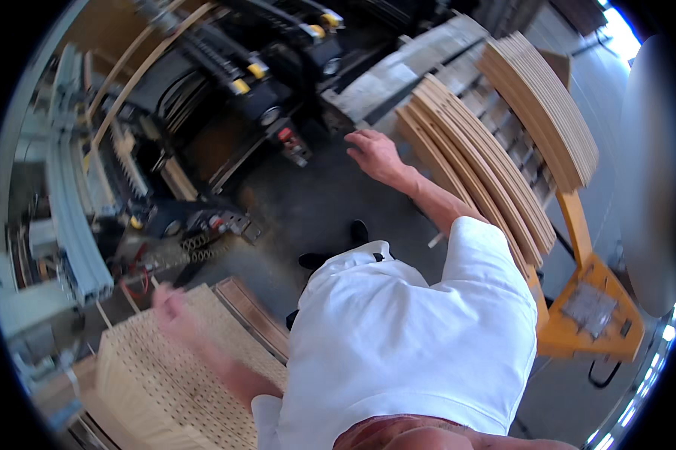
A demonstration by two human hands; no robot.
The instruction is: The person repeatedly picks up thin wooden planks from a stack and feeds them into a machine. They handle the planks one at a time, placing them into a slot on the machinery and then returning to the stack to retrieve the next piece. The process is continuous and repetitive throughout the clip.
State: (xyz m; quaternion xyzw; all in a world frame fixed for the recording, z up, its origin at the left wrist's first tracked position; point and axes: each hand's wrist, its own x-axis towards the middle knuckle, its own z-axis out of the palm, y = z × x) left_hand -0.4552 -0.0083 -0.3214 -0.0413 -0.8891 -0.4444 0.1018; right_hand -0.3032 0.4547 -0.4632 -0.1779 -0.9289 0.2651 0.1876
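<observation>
The right hand (375, 154) hangs empty with fingers loosely spread, just beside the stack of curved plywood strips (476, 161) leaning on the yellow pallet truck (589, 300); the blurred left hand (174, 311), finger posture indistinct, hovers over the perforated wooden panel (165, 382), probably for reach.

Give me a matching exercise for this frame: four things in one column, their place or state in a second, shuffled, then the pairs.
Things:
1. left hand
2. right hand
3. curved plywood strips
4. pallet jack

Places or states:
A. orange, at the right edge
B. blurred, over the perforated board stack
C. empty, stretched out above the dark floor
D. stacked on edge to the person's right

Pairs: 1-B, 2-C, 3-D, 4-A
</observation>
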